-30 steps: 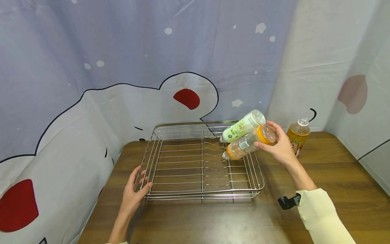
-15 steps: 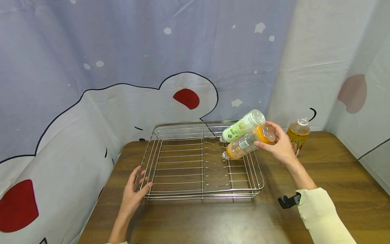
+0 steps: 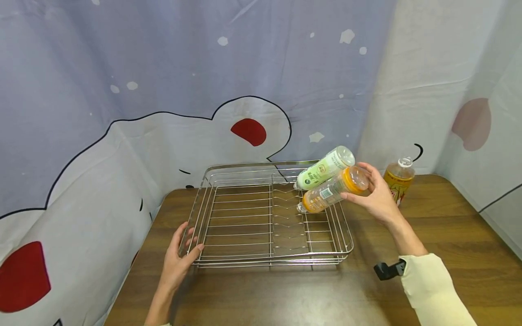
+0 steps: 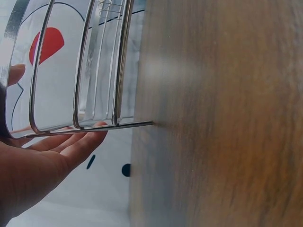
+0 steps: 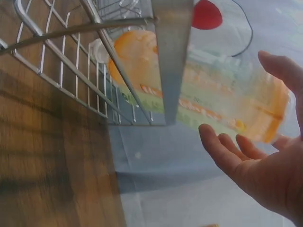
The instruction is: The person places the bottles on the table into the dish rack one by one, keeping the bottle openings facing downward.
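My left hand (image 3: 177,256) holds the left side of a metal wire dish rack (image 3: 238,261), thumb inside and fingers along the outside, as the left wrist view also shows. A clear plastic bottle with an orange label (image 3: 328,194) leans neck-down in the rack's right part, its base sticking out over the rim. Around that base my right hand (image 3: 377,194) stands with spread fingers; the right wrist view shows the thumb (image 5: 279,66) above the bottle and fingertips close under it. Right behind leans a bottle with a green label (image 3: 324,170), also neck-down.
On the wooden table (image 3: 261,299), right of the rack, an uncapped bottle with a yellow label (image 3: 399,180) stands upright behind my right hand. A patterned curtain (image 3: 204,72) hangs close behind the table and at its sides.
My right hand and forearm have shifted slightly to the right, the thumb easing off the orange bottle's base. The left hand, the rack and both leaning bottles stay as they were.
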The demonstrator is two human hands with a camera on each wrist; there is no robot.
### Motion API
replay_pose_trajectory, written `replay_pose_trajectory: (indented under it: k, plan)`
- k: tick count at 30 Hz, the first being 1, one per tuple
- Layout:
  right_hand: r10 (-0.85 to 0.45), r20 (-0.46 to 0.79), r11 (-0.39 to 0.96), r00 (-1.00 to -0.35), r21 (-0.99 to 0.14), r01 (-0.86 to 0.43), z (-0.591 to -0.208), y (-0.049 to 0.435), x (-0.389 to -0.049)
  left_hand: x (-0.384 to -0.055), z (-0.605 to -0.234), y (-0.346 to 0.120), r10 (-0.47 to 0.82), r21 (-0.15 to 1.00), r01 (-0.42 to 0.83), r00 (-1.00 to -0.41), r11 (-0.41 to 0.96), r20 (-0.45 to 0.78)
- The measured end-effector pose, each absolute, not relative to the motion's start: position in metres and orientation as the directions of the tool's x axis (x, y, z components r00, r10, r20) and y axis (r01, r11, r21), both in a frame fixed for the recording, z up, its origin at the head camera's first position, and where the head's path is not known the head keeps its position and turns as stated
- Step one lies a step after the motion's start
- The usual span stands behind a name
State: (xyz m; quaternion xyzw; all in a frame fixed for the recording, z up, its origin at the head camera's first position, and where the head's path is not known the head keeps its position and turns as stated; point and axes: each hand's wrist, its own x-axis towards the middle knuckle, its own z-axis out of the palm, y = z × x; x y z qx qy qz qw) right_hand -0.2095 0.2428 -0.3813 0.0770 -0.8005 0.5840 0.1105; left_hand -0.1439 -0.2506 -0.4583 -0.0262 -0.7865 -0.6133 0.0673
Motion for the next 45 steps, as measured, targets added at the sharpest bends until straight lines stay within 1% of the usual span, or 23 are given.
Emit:
replay_pose_trajectory:
  k: [6, 9, 13, 16, 18, 21, 24, 27, 36, 45]
  plan:
    - [0.032, 0.29, 0.326, -0.956, -0.908, -0.264, -0.377, 0.268, -0.199, -0.145, -0.46, -0.251, -0.032, 0.956, 0.129, -0.989, 0.263, 0.142]
    - [0.086, 0.318, 0.288, -0.944, -0.915, -0.282, -0.375, 0.285, -0.195, -0.145, -0.46, -0.252, -0.038, 0.956, 0.125, -0.989, 0.264, 0.14]
    - [0.235, 0.36, 0.126, -0.903, -0.932, -0.339, -0.377, 0.308, -0.193, -0.145, -0.46, -0.252, -0.039, 0.957, 0.123, -0.99, 0.263, 0.138]
    - [0.359, 0.349, 0.029, -0.865, -0.931, -0.364, -0.381, 0.321, -0.196, -0.145, -0.46, -0.252, -0.038, 0.957, 0.124, -0.99, 0.263, 0.138]
    - [0.425, 0.31, 0.031, -0.85, -0.944, -0.328, -0.386, 0.328, -0.201, -0.145, -0.459, -0.252, -0.041, 0.958, 0.123, -0.99, 0.26, 0.138]
    - [0.473, 0.232, 0.127, -0.85, -0.972, -0.195, -0.397, 0.338, -0.208, -0.145, -0.459, -0.252, -0.042, 0.958, 0.116, -0.99, 0.263, 0.132]
    - [0.478, 0.164, 0.245, -0.863, -0.968, -0.048, -0.409, 0.345, -0.216, -0.145, -0.46, -0.253, -0.037, 0.958, 0.12, -0.99, 0.262, 0.135]
    - [0.453, 0.12, 0.301, -0.883, -0.953, 0.026, -0.42, 0.35, -0.224, -0.144, -0.46, -0.253, -0.024, 0.958, 0.127, -0.99, 0.258, 0.138]
    - [0.389, 0.051, 0.34, -0.92, -0.936, 0.092, -0.45, 0.36, -0.238, -0.144, -0.461, -0.251, -0.041, 0.957, 0.116, -0.99, 0.265, 0.132]
    - [0.343, 0.045, 0.361, -0.938, -0.929, 0.087, -0.465, 0.36, -0.244, -0.144, -0.462, -0.251, -0.05, 0.958, 0.139, -0.986, 0.251, 0.156]
